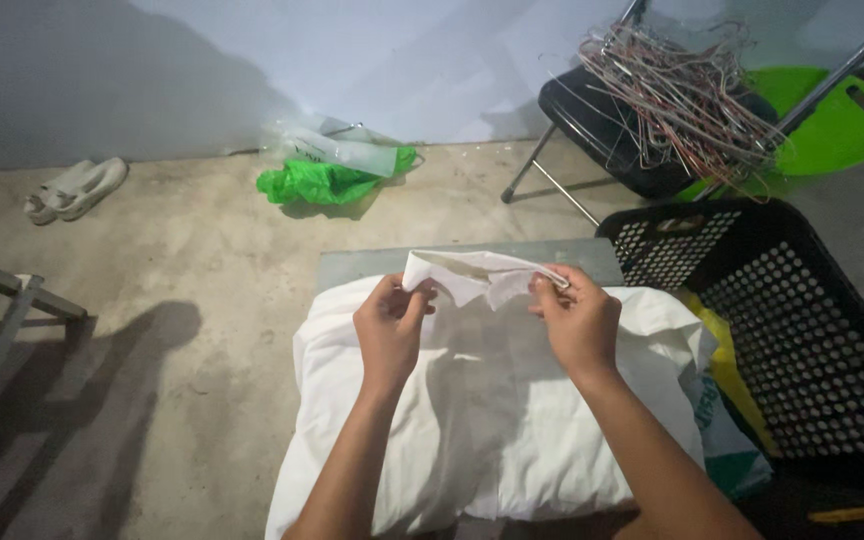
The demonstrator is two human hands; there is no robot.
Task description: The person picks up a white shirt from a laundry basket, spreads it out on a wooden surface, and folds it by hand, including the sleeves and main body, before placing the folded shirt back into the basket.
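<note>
A white garment (pixel 492 420) lies spread over a small grey table (pixel 372 265) in front of me. My left hand (pixel 390 325) pinches the left end of its collar (pixel 472 272), and my right hand (pixel 577 318) pinches the right end. Both hands lift the collar a little above the rest of the cloth, at the far edge of the garment. The fabric drapes over the table's near and left sides.
A black perforated laundry basket (pixel 802 320) stands at the right, a yellow and green bag (pixel 727 400) beside it. A black folding chair (pixel 612 130) piled with wire hangers (pixel 682 90) stands at the back right, near a green basin (pixel 837 125). Green and clear plastic bags (pixel 332 165) and pale sandals (pixel 74 188) lie on the concrete floor.
</note>
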